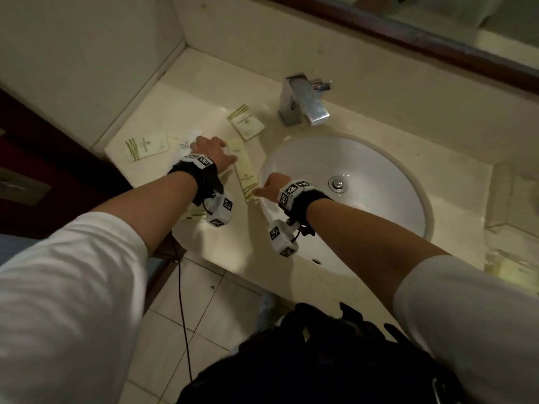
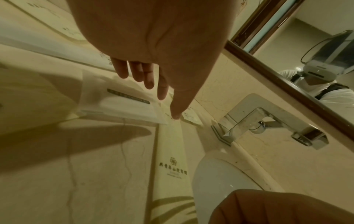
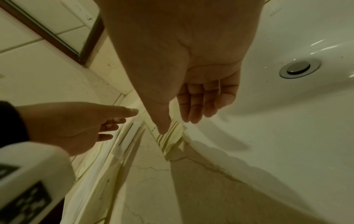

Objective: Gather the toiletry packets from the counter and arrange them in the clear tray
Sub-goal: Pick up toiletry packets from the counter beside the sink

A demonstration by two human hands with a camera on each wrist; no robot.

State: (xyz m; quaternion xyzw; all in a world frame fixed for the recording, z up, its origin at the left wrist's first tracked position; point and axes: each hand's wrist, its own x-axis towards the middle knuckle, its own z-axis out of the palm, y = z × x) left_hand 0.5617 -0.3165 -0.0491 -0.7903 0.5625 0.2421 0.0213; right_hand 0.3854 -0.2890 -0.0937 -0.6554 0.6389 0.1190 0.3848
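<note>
Several cream packets with gold stripes lie on the marble counter (image 1: pixel 163 176) left of the basin. My left hand (image 1: pixel 208 148) hovers with straight fingers (image 2: pixel 145 78) over a white packet (image 1: pixel 191 138) (image 2: pixel 118 106), its thumb tip near the top of the long packet (image 1: pixel 243 167) (image 2: pixel 172 159). My right hand (image 1: pixel 269 188) (image 3: pixel 177 124) pinches that long packet's striped end (image 3: pixel 172 134) at the basin rim, thumb on one edge and fingertips (image 3: pixel 191 115) at the other. The clear tray (image 1: pixel 510 199) stands far right.
A square packet (image 1: pixel 246 122) lies near the chrome faucet (image 1: pixel 303 103), a flat one (image 1: pixel 147 145) at the counter's left end, and another (image 1: pixel 192 214) shows under my left wrist. The white basin (image 1: pixel 364 158) separates the packets from the tray. A mirror runs along the back wall.
</note>
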